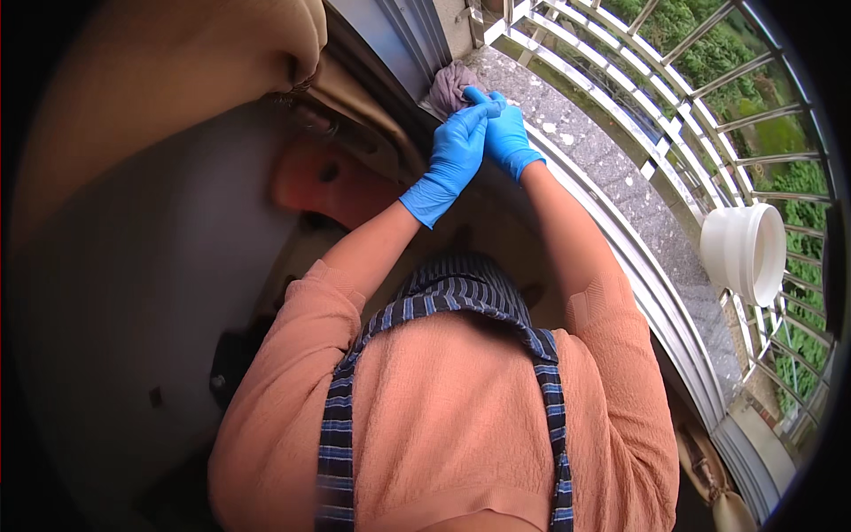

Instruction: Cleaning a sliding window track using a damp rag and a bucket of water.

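Note:
Both my hands wear blue disposable gloves and meet at the far corner of a window opening. My left hand [459, 147] lies against the fingers of my right hand [509, 136], and the fingertips overlap. Just beyond them a crumpled greyish-purple cloth [452, 81] rests in the corner, against the window frame [415, 46] and the stone sill [558, 120]. A right fingertip reaches the cloth's edge. Whether either hand grips anything is hidden by the overlap.
Pale window tracks [618, 233] curve along my right side. Outside stands a metal railing [671, 120], with a white plastic bucket [725, 249] beside it. A tan curtain [199, 73] hangs at upper left. Below my left arm is a reddish-orange object [332, 179], possibly a stool.

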Motion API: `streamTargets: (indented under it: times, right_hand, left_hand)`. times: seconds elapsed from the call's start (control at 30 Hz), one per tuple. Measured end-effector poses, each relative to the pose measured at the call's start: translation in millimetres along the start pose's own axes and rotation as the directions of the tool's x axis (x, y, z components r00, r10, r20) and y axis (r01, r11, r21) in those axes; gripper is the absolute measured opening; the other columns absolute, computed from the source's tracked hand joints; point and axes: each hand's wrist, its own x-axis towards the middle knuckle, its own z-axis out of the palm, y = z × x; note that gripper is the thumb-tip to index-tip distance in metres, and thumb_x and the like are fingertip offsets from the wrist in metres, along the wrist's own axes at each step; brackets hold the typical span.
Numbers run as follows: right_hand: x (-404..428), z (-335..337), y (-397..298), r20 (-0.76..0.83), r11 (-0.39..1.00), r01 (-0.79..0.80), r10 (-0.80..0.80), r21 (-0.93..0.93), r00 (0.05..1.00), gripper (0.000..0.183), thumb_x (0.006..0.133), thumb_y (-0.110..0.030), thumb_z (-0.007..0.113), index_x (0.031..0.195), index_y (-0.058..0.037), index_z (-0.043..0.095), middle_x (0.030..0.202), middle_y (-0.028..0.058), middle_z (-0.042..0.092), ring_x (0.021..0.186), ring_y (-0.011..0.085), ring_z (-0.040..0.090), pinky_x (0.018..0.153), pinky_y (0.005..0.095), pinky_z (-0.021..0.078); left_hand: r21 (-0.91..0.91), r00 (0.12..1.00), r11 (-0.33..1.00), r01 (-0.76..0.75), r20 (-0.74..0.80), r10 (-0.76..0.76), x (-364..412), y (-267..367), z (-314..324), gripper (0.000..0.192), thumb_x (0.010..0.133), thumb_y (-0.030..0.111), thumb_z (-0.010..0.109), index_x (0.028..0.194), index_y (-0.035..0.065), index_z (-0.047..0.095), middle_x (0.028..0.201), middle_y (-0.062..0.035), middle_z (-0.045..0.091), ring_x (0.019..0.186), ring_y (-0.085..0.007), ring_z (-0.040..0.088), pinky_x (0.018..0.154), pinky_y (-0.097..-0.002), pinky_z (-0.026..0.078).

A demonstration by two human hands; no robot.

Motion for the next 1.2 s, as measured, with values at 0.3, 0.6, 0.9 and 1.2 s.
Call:
streamTargets:
  times: [0.3,0.6,0.9,1.2]
  right_hand:
    - [-59.0,-20.1,35.5,-0.195,0.969,0.230,-0.209,0.094,0.958,0.037,0.074,-0.010,0.069,0.107,-0.0265,0.074,0.128,0.0055,0.061,0.107,0.0314,0.061,0.089,0.0395,0.0538]
    - [-205.2,-98.3,84.9,-0.174,0.991,0.117,-0.127,-0.064,0.977,0.035,0.073,-0.003,0.067,0.099,-0.0245,0.077,0.116,0.0123,0.065,0.101,0.0342,0.062,0.088,0.0383,0.0525]
    - [-221.6,-93.7,101.0,-0.325,0.992,0.122,-0.115,0.004,0.939,0.033,0.065,-0.003,0.070,0.093,-0.0189,0.077,0.110,0.0128,0.066,0.092,0.0324,0.064,0.079,0.0392,0.0537]
    - [-223.2,-94.7,100.9,-0.332,0.989,0.148,-0.140,-0.002,0.933,0.032,0.063,-0.004,0.071,0.091,-0.0183,0.076,0.110,0.0108,0.065,0.092,0.0319,0.063,0.077,0.0391,0.0538]
  left_hand:
    - [-0.178,0.980,0.964,0.197,0.069,-0.188,-40.3,-2.4,12.3,0.026,0.087,-0.005,0.058,0.104,0.0065,0.073,0.092,-0.0081,0.074,0.084,-0.0144,0.071,0.081,-0.0273,0.055]
    - [0.002,0.985,0.989,0.151,0.084,-0.151,24.8,-56.8,-56.5,0.021,0.094,0.005,0.058,0.111,0.0067,0.071,0.099,-0.0072,0.074,0.090,-0.0092,0.068,0.082,-0.0248,0.053]
    - [0.589,0.670,0.536,-0.604,0.740,-0.059,67.8,-39.9,-48.2,0.022,0.080,0.037,0.072,0.080,0.0145,0.072,0.082,-0.0072,0.069,0.078,-0.0295,0.067,0.067,-0.0431,0.053]
    - [0.848,0.786,0.304,-0.433,0.521,-0.334,41.6,-47.4,-19.8,0.033,0.079,0.046,0.067,0.076,0.0145,0.076,0.078,-0.0122,0.070,0.072,-0.0319,0.068,0.064,-0.0435,0.054]
